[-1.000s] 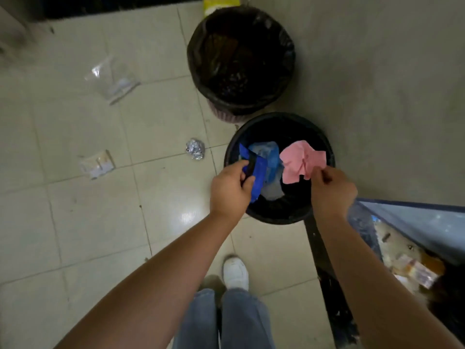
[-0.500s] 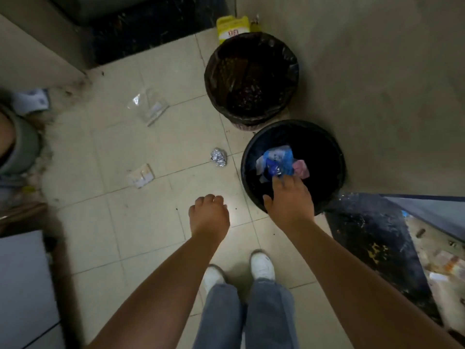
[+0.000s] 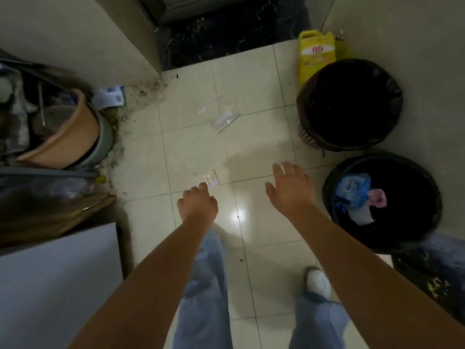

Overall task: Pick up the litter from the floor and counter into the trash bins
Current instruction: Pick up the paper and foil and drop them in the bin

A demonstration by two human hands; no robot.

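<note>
My left hand [image 3: 197, 203] hangs low over the tiled floor, fingers bent and holding nothing, its fingertips just short of a small white wrapper [image 3: 207, 178]. Further right, my right hand [image 3: 289, 185] is spread open and empty above the floor, left of the near black bin [image 3: 407, 187]. That bin holds blue plastic litter [image 3: 353, 190] and a pink crumpled paper [image 3: 377, 199]. A second bin with a black liner [image 3: 349, 104] stands behind it. A clear plastic bag [image 3: 224, 119] lies on the tiles further back. The foil ball seen earlier is hidden.
A yellow bag [image 3: 316, 55] leans by the far bin. A printed paper scrap [image 3: 110, 96] lies in the dirty corner beside a tilted terracotta pot [image 3: 65, 137]. A white cabinet [image 3: 55, 280] fills the lower left. My legs and a white shoe [image 3: 319, 283] are below.
Both hands let go of the blue and pink litter into the near bin, then moved left away from it. The view swung left; the left hand now nears the white wrapper.
</note>
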